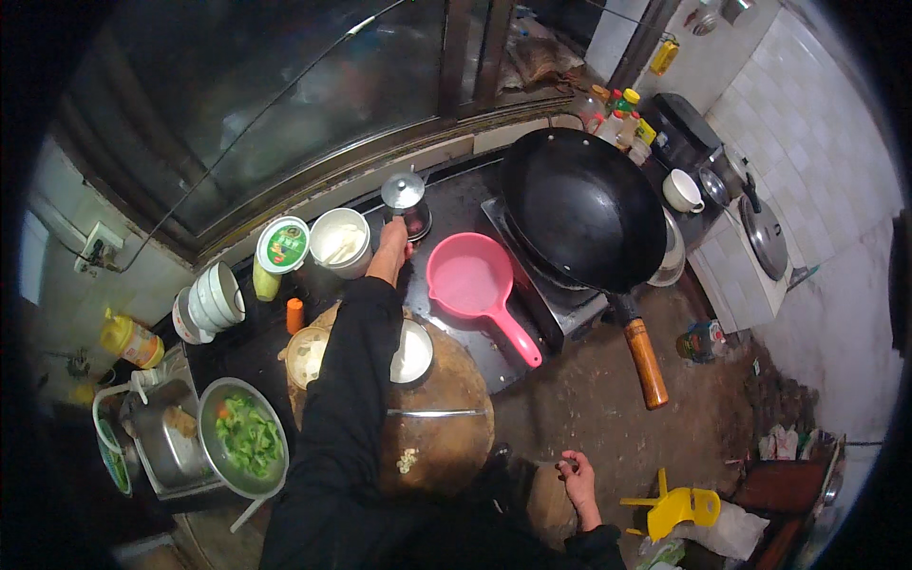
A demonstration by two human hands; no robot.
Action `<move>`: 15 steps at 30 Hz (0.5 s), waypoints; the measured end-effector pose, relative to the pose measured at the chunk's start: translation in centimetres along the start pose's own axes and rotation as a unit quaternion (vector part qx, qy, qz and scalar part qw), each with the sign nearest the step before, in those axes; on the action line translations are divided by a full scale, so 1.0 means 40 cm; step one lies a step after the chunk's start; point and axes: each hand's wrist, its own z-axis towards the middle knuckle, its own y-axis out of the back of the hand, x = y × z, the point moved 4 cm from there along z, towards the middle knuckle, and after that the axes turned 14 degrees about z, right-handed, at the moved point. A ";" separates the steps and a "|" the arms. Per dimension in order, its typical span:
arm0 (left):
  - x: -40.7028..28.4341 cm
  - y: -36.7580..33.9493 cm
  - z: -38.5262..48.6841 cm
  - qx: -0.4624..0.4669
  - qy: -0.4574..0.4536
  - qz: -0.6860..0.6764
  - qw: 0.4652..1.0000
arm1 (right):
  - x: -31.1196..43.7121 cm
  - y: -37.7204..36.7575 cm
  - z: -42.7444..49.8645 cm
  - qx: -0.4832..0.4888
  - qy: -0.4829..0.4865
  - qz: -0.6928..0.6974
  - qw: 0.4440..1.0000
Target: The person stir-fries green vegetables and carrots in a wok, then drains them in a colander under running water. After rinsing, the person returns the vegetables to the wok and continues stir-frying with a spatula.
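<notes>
My left hand (390,251) reaches across the counter and is closed around the handle of a small glass pot (419,221) with a domed metal lid (403,189). Just left of it stands a white tub (340,243) holding something white and a utensil. A pink plastic ladle (470,276) lies to the right of the pot. Low at my side, my right hand (578,486) hangs with loosely curled fingers and nothing in it. Below my left sleeve is a round wooden chopping board (445,445) bearing a knife (436,413), chopped garlic (407,460) and a bowl of white powder (412,353), partly hidden.
A black wok (588,206) sits tilted on the stove (581,313), its wooden handle (646,363) jutting toward me. A metal basin of broccoli (246,434) rests beside the sink (164,449). Stacked bowls (214,299) stand left. A yellow stool (673,509) is on the floor.
</notes>
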 end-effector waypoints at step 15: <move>0.008 0.017 -0.016 0.060 -0.105 0.015 0.993 | 0.023 -0.023 0.204 0.092 0.071 -0.050 0.992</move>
